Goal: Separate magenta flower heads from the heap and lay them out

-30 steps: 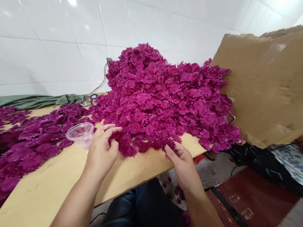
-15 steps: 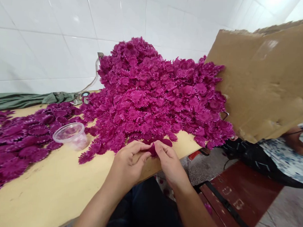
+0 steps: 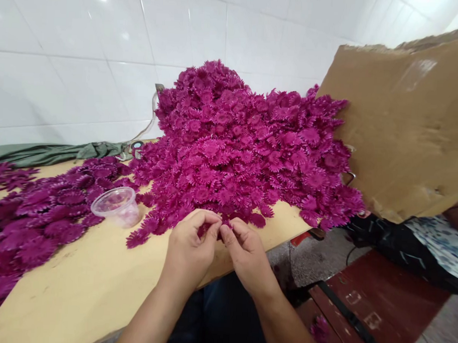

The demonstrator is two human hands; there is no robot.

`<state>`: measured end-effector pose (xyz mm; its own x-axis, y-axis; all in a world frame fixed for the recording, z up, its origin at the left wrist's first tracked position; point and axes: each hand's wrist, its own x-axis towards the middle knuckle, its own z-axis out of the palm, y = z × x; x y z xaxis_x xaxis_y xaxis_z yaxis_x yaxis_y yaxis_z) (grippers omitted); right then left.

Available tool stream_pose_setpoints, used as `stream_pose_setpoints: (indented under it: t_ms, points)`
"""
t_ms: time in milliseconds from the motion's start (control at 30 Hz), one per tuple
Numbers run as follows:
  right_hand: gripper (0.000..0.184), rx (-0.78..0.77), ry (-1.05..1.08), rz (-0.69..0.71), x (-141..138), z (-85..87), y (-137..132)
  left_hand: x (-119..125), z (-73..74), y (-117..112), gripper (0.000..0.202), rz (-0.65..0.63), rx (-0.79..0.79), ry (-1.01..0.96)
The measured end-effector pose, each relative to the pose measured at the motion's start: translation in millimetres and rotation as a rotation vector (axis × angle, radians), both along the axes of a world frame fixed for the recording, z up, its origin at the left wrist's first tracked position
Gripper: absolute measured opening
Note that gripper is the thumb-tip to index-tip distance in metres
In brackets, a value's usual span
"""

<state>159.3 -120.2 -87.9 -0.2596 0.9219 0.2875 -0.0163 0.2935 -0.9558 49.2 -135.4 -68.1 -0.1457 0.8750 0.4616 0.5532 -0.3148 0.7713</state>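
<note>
A tall heap of magenta artificial flower heads (image 3: 237,152) fills the middle of a wooden table (image 3: 78,286). My left hand (image 3: 190,250) and my right hand (image 3: 246,254) meet at the heap's near edge, fingertips pinched together on one magenta flower piece (image 3: 222,225), mostly hidden by the fingers. A flatter spread of darker magenta flowers (image 3: 35,220) covers the table's left side. A clear plastic cup (image 3: 117,206) stands between that spread and the heap.
White tiled wall behind. A green cloth (image 3: 53,153) lies along the table's back edge. A large cardboard sheet (image 3: 403,122) leans at the right. Another person's patterned clothing (image 3: 440,244) shows below it. A dark red bench (image 3: 367,301) stands beside my legs.
My hands came from apart at the heap's edge to together in front of it, pinching one flower. The left hand left the spot near the cup and moved right.
</note>
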Motion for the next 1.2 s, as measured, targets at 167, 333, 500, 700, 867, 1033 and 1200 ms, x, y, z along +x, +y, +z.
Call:
stream_pose_setpoints:
  t_ms: [167,333,500,700,867,1033,1200]
  points:
    - [0.024,0.021,-0.029,0.039,0.9,5.2,-8.4,-33.7,15.7,11.0,0.011,0.355,0.119,-0.3]
    - [0.019,-0.171,0.148,0.025,6.8,8.3,6.5,-63.7,27.3,22.9,0.014,0.332,0.087,-0.01]
    - [0.025,-0.203,0.192,0.072,0.0,9.3,20.5,-57.8,22.5,14.0,0.026,0.368,0.202,0.242]
    - [0.035,-0.139,0.049,0.052,-13.0,4.8,20.8,-26.9,14.6,-3.2,0.013,-0.016,0.057,0.142]
    - [0.04,-0.156,0.138,0.092,-15.1,6.0,23.9,-19.7,9.2,2.1,0.014,-0.028,-0.055,0.1]
    - [0.032,-0.181,0.082,0.162,-19.7,0.3,17.5,-24.7,2.4,9.2,0.01,0.056,-0.095,0.022]
    - [0.019,-0.104,0.03,0.163,-21.8,-8.3,-2.9,-52.9,6.8,19.0,0.012,0.355,0.029,-0.261]
